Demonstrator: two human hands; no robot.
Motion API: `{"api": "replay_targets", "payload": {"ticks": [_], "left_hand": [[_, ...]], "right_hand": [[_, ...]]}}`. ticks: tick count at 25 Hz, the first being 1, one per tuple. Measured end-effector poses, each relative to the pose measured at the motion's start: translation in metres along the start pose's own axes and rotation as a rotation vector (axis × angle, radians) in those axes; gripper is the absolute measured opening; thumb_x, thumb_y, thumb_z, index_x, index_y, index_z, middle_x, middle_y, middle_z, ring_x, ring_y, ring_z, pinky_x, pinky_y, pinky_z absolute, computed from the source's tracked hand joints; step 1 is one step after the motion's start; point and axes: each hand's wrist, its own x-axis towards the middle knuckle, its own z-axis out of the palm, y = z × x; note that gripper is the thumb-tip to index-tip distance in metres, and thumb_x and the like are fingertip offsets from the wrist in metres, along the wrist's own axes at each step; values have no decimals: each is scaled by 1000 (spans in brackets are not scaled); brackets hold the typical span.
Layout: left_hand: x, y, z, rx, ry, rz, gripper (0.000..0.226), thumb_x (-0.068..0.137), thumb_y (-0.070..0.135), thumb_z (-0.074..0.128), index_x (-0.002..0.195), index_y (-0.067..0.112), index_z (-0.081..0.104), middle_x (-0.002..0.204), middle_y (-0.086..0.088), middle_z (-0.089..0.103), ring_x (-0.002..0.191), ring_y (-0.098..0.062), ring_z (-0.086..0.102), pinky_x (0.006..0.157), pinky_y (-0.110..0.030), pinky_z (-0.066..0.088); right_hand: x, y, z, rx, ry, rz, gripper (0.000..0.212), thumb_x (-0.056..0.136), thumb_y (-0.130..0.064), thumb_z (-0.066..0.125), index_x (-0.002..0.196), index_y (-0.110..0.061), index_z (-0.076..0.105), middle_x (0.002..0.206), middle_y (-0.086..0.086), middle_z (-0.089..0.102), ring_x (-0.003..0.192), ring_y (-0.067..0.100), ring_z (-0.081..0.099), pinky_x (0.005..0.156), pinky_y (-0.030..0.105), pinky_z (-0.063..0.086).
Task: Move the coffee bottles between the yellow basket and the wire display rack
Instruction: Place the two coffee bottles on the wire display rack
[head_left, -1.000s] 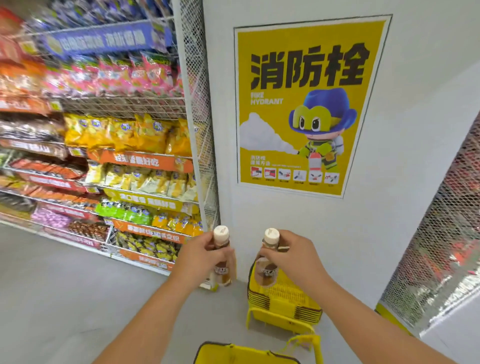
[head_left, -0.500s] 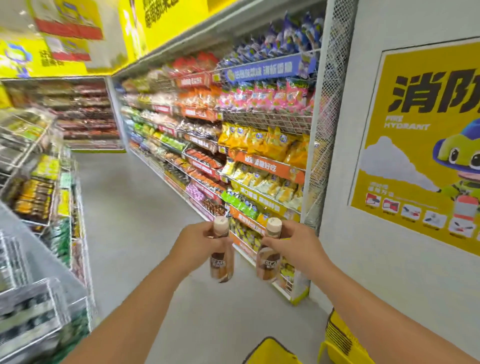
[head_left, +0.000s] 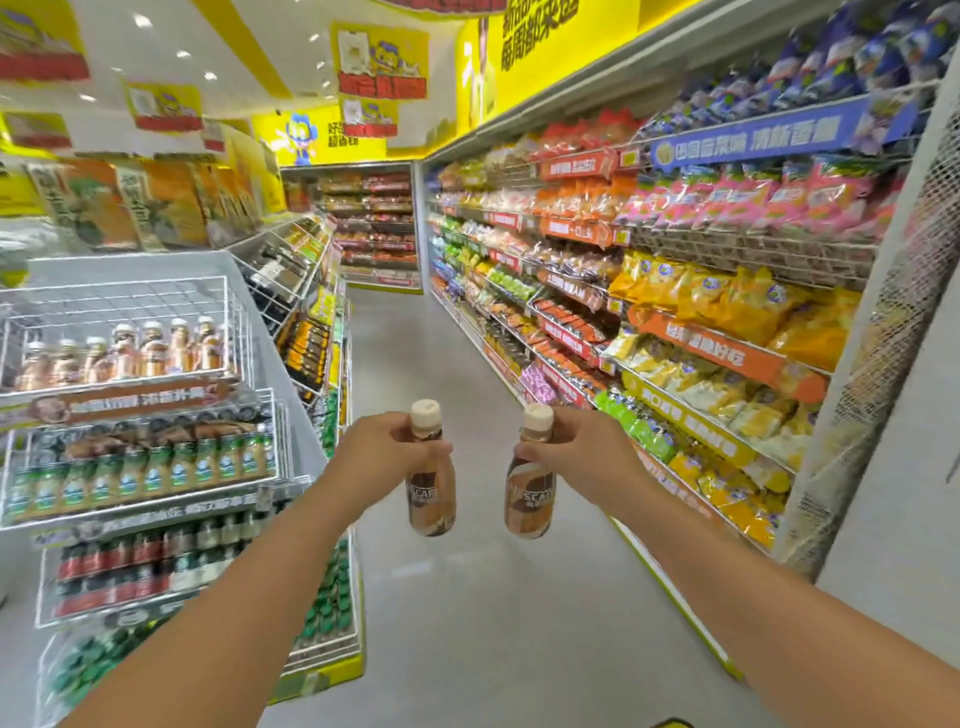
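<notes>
Only thing I can properly read is the brand on the two coffee bottles: the left bottle shows "ESCAFE" on its brown label, the first letter hidden round the curve, and the right bottle shows "ESCAFÉ" the same way, so Nescafé. The blue shelf banner up on the snack shelves has white Chinese characters, too blurred to make out. Same for the orange price strip and the yellow wall sign overhead.
</notes>
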Motion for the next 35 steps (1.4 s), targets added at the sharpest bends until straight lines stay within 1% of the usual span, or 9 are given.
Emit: {"api": "replay_targets", "payload": {"ticks": [5, 9, 15, 18, 21, 24, 26, 31, 35], "left_hand": [[2, -41, -98, -39, 69, -13, 25, 78, 40, 85, 100, 30, 79, 94, 11, 77, 91, -7, 70, 81, -27, 57], [8, -81, -193, -41, 156, -33, 28, 78, 43, 85, 102, 31, 78, 95, 13, 76, 91, -8, 69, 83, -31, 57], [2, -150, -335, -113, 264, -66, 28, 75, 37, 89, 100, 31, 78, 94, 11, 78, 92, -11, 72, 79, -30, 59], [-1, -182, -393, -75, 312, -76, 39, 75, 42, 88, 111, 31, 76, 100, 9, 76, 95, -16, 71, 79, -34, 61], [-1, -208, -437, -68, 354, -89, 47, 75, 45, 87, 118, 30, 75, 103, 6, 75, 97, -17, 70, 86, -39, 61], [6, -232, -467, -89, 379, -122, 40, 75, 42, 87, 110, 25, 76, 103, 4, 76, 97, -18, 70, 85, -39, 61], [12, -245, -480, -96, 385, -140, 35, 77, 40, 86, 107, 24, 77, 100, 6, 76, 94, -14, 70, 76, -30, 59], [50, -287, -516, -59, 428, -181, 29, 79, 38, 85, 104, 26, 78, 93, 14, 75, 85, -4, 68, 62, -18, 46], [103, -325, -543, -26, 441, -195, 23, 78, 39, 86, 97, 27, 78, 86, 15, 76, 79, 0, 69, 56, -12, 46]], "right_hand": [[23, -57, 84, -5, -92, -46, 26, 80, -31, 87, 103, -25, 77, 96, -8, 78, 91, 9, 72, 73, 26, 55], [44, -118, 163, 2, -164, -113, 17, 82, -28, 86, 97, -25, 77, 91, -9, 77, 83, 1, 68, 60, 13, 49], [71, -210, 306, 70, -255, -209, 13, 81, -27, 87, 87, -33, 77, 80, -17, 76, 75, -7, 68, 57, 10, 47], [80, -243, 369, 113, -300, -245, 12, 81, -28, 86, 91, -29, 79, 84, -13, 78, 82, -1, 71, 58, 11, 47], [89, -269, 421, 122, -357, -270, 15, 82, -28, 86, 95, -26, 81, 84, -14, 78, 74, -9, 68, 52, 5, 44], [105, -286, 464, 115, -402, -283, 19, 80, -32, 87, 97, -25, 81, 87, -11, 79, 84, 2, 72, 63, 17, 51], [119, -293, 487, 110, -416, -288, 17, 79, -34, 88, 92, -25, 81, 85, -10, 79, 87, 8, 73, 67, 23, 53], [167, -301, 557, 127, -473, -298, 19, 80, -34, 87, 93, -21, 80, 86, -9, 79, 85, 10, 73, 61, 22, 55], [226, -302, 618, 113, -485, -285, 29, 76, -40, 89, 98, -24, 81, 91, -9, 79, 91, 16, 73, 78, 38, 61]]}}
